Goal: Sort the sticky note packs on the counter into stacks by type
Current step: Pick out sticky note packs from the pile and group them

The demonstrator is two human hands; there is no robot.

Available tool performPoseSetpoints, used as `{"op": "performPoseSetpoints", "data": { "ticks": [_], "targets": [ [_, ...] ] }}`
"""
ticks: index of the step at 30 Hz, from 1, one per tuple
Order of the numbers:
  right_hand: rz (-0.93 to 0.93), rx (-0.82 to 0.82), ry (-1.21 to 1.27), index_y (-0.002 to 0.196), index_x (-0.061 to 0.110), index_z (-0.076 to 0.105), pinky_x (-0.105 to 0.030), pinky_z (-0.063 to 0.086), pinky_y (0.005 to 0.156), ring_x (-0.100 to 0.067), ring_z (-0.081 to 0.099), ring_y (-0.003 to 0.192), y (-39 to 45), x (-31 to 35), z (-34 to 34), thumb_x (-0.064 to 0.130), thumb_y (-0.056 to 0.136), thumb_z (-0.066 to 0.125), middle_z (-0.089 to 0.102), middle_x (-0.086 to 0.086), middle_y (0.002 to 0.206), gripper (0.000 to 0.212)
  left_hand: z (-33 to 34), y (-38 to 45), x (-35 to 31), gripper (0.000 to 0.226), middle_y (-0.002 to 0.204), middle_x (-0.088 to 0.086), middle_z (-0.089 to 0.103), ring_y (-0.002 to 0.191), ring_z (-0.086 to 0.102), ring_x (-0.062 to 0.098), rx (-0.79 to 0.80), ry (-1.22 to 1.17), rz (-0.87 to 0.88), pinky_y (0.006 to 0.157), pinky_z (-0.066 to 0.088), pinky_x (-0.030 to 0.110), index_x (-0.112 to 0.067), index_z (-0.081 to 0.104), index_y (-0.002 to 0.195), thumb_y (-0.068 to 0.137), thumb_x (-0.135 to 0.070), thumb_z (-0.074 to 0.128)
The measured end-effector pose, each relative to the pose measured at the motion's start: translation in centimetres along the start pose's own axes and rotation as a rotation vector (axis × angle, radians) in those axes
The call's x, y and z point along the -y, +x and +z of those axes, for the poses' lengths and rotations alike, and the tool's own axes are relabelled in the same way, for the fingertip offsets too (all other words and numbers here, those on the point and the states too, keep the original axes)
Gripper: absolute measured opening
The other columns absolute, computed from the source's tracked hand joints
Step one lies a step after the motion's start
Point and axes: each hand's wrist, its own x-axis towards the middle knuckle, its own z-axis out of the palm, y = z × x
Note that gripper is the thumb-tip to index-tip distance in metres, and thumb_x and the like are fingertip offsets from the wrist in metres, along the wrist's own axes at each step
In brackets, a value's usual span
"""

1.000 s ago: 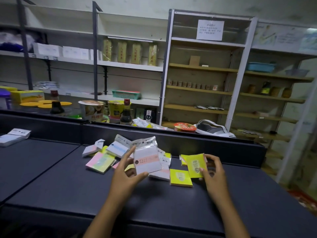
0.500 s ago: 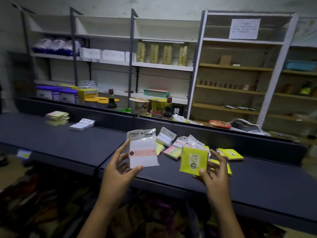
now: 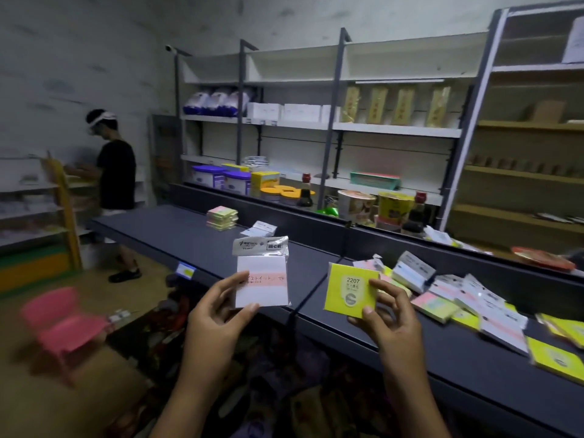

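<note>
Head view, left hand (image 3: 218,314) pinching one white pack (image 3: 262,276), right hand (image 3: 387,314) pinching one yellow pack (image 3: 349,290)

Blurring badly: pink chair (image 3: 63,327), floor clutter under counter (image 3: 474,368). Running off right edge: loose pile of packs (image 3: 474,308), yellow pack (image 3: 556,358). Hiding white pack's (image 3: 262,279) lower left corner: left hand (image 3: 218,314).

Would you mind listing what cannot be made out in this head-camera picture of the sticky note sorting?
- Lower part of the white plastic-wrapped sticky note pack: covered by the left hand.
- Small print under "2207" on the yellow-green square pack gripped by the right hand: too small.
- Unsorted pile of packs on the dark counter: overlapping, cut by the right edge.
- Pink plastic chair: blurred.
</note>
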Motion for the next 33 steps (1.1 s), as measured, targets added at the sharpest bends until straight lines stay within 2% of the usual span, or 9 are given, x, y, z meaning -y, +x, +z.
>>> {"op": "performPoseSetpoints", "data": {
  "ticks": [3, 8, 11, 14, 18, 21, 27, 33],
  "targets": [
    [0.0, 0.036, 0.014, 0.112, 0.031, 0.067, -0.033, 0.062, 0.073, -0.019, 0.072, 0.097, 2.1, -1.7, 2.7, -0.005, 0.095, 0.059, 0.065, -0.003, 0.118, 0.04, -1.8, 1.9, 0.6, 0.047, 0.116, -0.013, 0.071, 0.111, 0.066, 0.008, -0.039, 0.014, -0.003, 0.089, 0.056, 0.023, -0.027, 0.069, 0.117, 0.082, 0.004, 0.072],
    [-0.015, 0.071, 0.062, 0.113, 0.034, 0.067, -0.032, 0.062, 0.074, -0.017, 0.072, 0.098, 4.8, -3.8, 5.7, -0.002, 0.095, 0.06, 0.069, 0.004, 0.111, 0.041, -3.5, 5.0, 2.0, 0.049, 0.12, -0.011, 0.07, 0.114, 0.065, 0.01, -0.052, 0.032, 0.009, 0.083, 0.056, 0.017, -0.028, 0.069, 0.118, 0.082, 0.005, 0.072],
    [-0.019, 0.09, 0.077, 0.113, 0.032, 0.068, -0.03, 0.061, 0.072, -0.018, 0.072, 0.098, 9.9, -6.5, 8.6, -0.004, 0.094, 0.06, 0.069, 0.0, 0.112, 0.042, -3.7, 10.2, 4.2, 0.049, 0.12, -0.011, 0.07, 0.114, 0.065, 0.009, -0.093, 0.077, 0.039, 0.083, 0.055, 0.016, -0.029, 0.069, 0.118, 0.082, 0.004, 0.072],
    [-0.007, 0.105, 0.079, 0.114, 0.029, 0.067, -0.031, 0.061, 0.072, -0.02, 0.071, 0.099, 10.9, -6.9, 9.4, -0.006, 0.094, 0.06, 0.068, -0.003, 0.114, 0.042, -4.4, 11.4, 4.2, 0.049, 0.119, -0.013, 0.069, 0.113, 0.066, 0.011, -0.107, 0.08, 0.022, 0.083, 0.056, 0.018, -0.034, 0.069, 0.116, 0.082, 0.002, 0.073],
    [-0.018, 0.091, 0.087, 0.116, 0.027, 0.067, -0.031, 0.061, 0.072, -0.022, 0.071, 0.099, 13.7, -8.6, 10.6, -0.007, 0.093, 0.06, 0.069, -0.005, 0.115, 0.042, -4.5, 14.1, 5.9, 0.048, 0.117, -0.011, 0.07, 0.109, 0.067, 0.007, -0.126, 0.078, 0.028, 0.08, 0.055, 0.015, -0.03, 0.069, 0.117, 0.082, 0.003, 0.073],
    [-0.015, 0.078, 0.088, 0.117, 0.026, 0.066, -0.031, 0.061, 0.072, -0.023, 0.071, 0.1, 15.1, -9.7, 11.2, -0.007, 0.093, 0.06, 0.07, -0.001, 0.112, 0.042, -4.3, 16.4, 7.5, 0.048, 0.117, -0.01, 0.07, 0.109, 0.065, 0.001, -0.087, 0.083, 0.002, 0.078, 0.054, 0.013, -0.028, 0.068, 0.118, 0.082, 0.005, 0.072],
    [-0.031, -0.033, 0.025, 0.118, 0.027, 0.067, -0.028, 0.061, 0.072, -0.016, 0.069, 0.103, 18.5, -10.7, 11.6, -0.006, 0.092, 0.062, 0.07, 0.005, 0.113, 0.042, -2.7, 22.7, 11.0, 0.048, 0.116, -0.007, 0.07, 0.105, 0.066, -0.002, 0.055, 0.1, -0.03, 0.078, 0.052, 0.012, -0.018, 0.066, 0.119, 0.081, 0.011, 0.071],
    [-0.073, -0.181, -0.049, 0.12, 0.024, 0.065, -0.029, 0.061, 0.072, -0.021, 0.068, 0.108, 21.1, -11.8, 12.5, -0.008, 0.092, 0.06, 0.068, -0.005, 0.119, 0.042, -0.8, 29.6, 15.0, 0.048, 0.117, -0.007, 0.069, 0.1, 0.067, -0.003, 0.253, 0.122, -0.087, 0.079, 0.051, 0.011, -0.011, 0.066, 0.121, 0.08, 0.014, 0.071]
  ]
}}
